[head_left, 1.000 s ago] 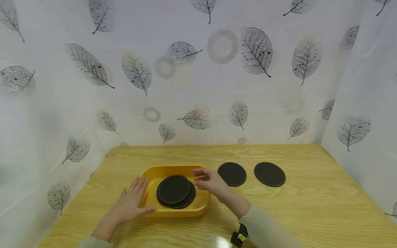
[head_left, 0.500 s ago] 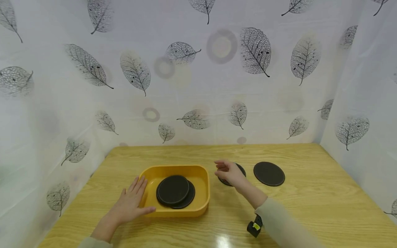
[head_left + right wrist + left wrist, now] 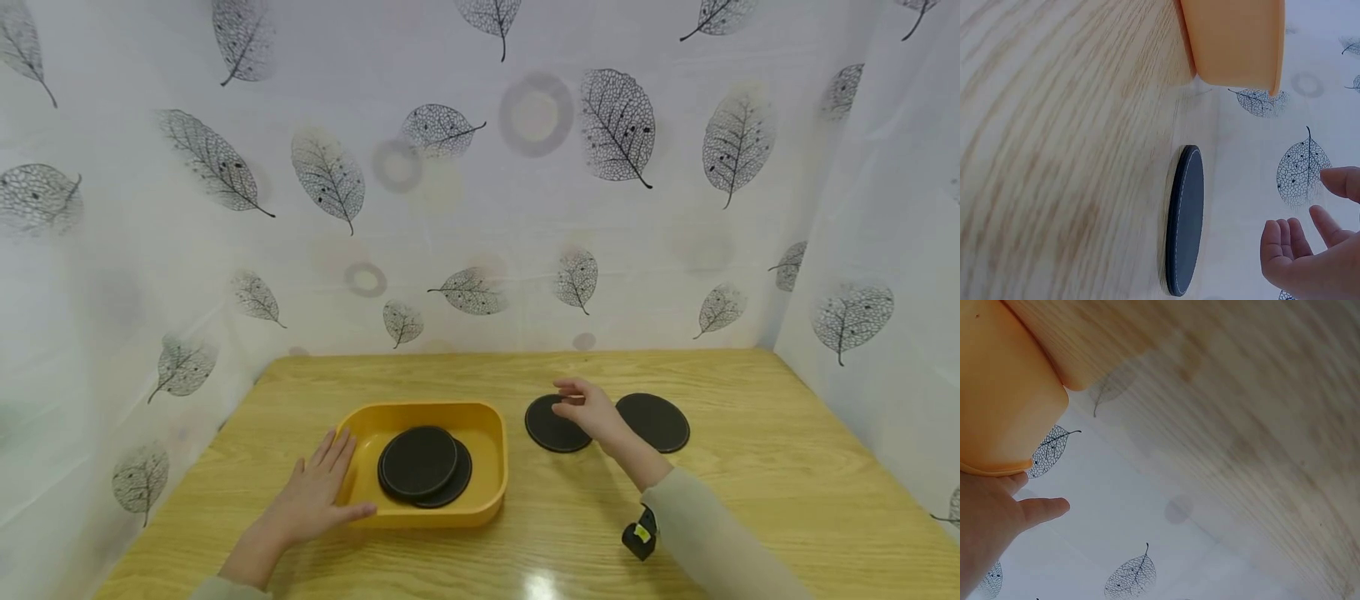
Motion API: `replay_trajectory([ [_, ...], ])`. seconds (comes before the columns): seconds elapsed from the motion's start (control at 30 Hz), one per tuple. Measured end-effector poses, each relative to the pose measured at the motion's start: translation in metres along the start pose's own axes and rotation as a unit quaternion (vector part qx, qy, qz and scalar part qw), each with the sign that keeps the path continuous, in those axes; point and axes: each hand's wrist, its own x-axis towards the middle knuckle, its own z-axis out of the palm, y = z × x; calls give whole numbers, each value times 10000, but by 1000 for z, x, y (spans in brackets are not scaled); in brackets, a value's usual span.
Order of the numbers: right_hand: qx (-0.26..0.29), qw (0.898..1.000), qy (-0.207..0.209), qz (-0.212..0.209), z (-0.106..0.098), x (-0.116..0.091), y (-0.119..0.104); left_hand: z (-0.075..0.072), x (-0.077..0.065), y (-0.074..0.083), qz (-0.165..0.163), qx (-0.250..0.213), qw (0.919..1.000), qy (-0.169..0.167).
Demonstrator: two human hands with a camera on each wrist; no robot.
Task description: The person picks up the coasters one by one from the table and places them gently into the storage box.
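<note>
My left hand (image 3: 309, 500) lies with straight, spread fingers on the left rim of a yellow plastic tray (image 3: 491, 467); the left wrist view has the hand (image 3: 991, 519) at the tray's rim. Inside the tray lie round black coasters, a top coaster (image 3: 420, 461) overlapping a lower coaster (image 3: 459, 487). My right hand (image 3: 596, 417), fingers loosely bent and holding nothing, hovers over the nearer coaster (image 3: 555, 425) on the table. Seen from the right wrist, that hand (image 3: 1310, 256) is apart from a coaster (image 3: 1189, 225) with a stitched edge.
Another black coaster (image 3: 656, 423) lies to the right on the wooden table (image 3: 750, 500), partly behind the right hand. A white curtain (image 3: 480, 208) with leaf prints hangs behind and at both sides. A black wrist device (image 3: 640, 536) sits below the right sleeve.
My right hand has moved right, from above the tray's right side to over the nearer table coaster. The left hand, tray and coasters have stayed in place.
</note>
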Motion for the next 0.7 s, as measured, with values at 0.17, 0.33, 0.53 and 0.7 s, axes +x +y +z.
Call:
replay_trajectory([
  [0.17,-170,9998,81,-12,-1,2,2,2,0,-1,0,14,10000,15],
  [0.33,-352,9993,129,9,-2,6,4,2,0,-1,-13,-49,10000,-10],
  [0.53,-597,9981,109,72,-4,14,11,1,0,-1,7,-53,10000,11],
  [0.7,-1132,9935,52,-107,-6,20,17,2,0,-2,-11,-10,10000,-12],
])
